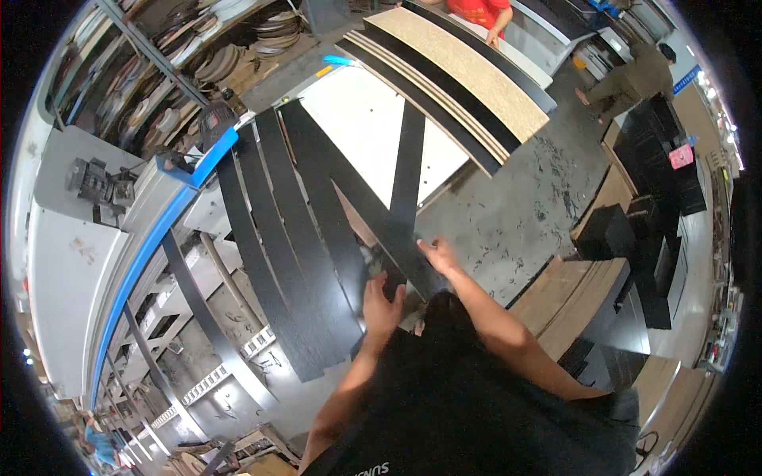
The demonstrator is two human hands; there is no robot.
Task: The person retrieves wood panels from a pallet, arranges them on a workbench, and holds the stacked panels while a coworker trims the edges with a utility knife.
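Note:
A long black board (361, 202) runs slantwise from the white work table toward my body, its near end close to my black shirt. My left hand (382, 305) is beside the board's left edge, thumb and fingers apart, with nothing gripped in it. At the other side my right hand (439, 255) has its fingers stretched toward the board's right edge; whether the fingertips touch it I cannot tell. Several more black strips (290, 238) lie side by side to the left. One separate black strip (408, 155) crosses the white table top (349, 111).
Curved boards (468, 67) are stacked at the table's far end, where a person in red (480, 12) stands. A blue-edged machine (159, 246) stands left. Brown boards (567, 293) and black pieces (655, 159) are piled right. Another person (635, 83) bends at far right.

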